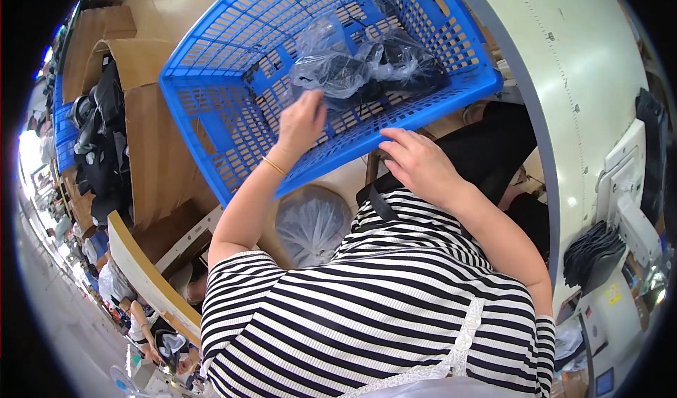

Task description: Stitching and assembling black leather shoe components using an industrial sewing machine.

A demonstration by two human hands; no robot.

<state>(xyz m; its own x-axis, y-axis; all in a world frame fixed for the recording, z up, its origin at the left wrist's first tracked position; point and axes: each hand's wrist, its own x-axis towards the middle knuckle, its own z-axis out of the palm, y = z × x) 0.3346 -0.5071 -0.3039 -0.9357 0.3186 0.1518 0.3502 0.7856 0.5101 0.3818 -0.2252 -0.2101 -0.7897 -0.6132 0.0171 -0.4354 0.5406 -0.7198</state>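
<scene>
My left hand (303, 123) reaches over the near side of a blue plastic basket (395, 133), with its fingers curled together. Its fingertips are beside a clear plastic bag (324, 73) with dark contents; whether they pinch anything is hidden. A second clear bag (405, 59) with dark contents lies to the right in the basket. At the basket's near rim is my right hand (421, 161), its fingers stretched out and a little apart. Nothing shows in its grasp; whether its fingertips touch the rim I cannot tell.
A pale sewing table (571, 45) curves along the right, with a stack of dark fabric pieces (592, 253). Left of the basket, an open cardboard box (159, 151) stands next to dark goods (102, 144). Below is a round container lined with clear plastic (310, 221).
</scene>
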